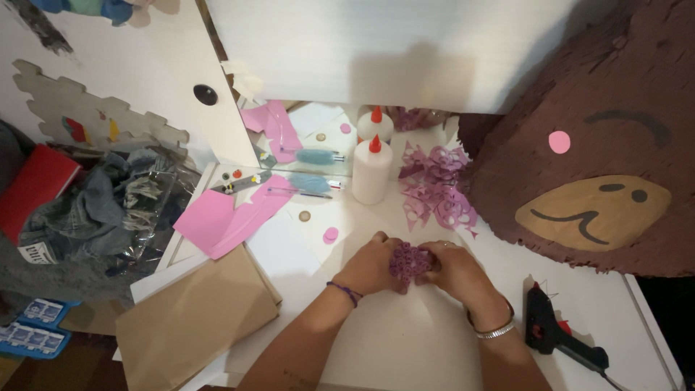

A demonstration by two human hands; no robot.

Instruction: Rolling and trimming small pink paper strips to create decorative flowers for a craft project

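Observation:
Both of my hands meet over the white tabletop near its middle. My left hand and my right hand together pinch a small purple cut-out paper flower between their fingers. A purple cord bracelet circles my left wrist and a silver bangle circles my right wrist. Just beyond my hands lies a heap of lilac paper cut-outs.
A white glue bottle with a red tip stands in front of a mirror. Pink paper sheets and brown cardboard lie to the left. A black hot glue gun rests at the right. A big brown fringed bear-face piñata fills the right side.

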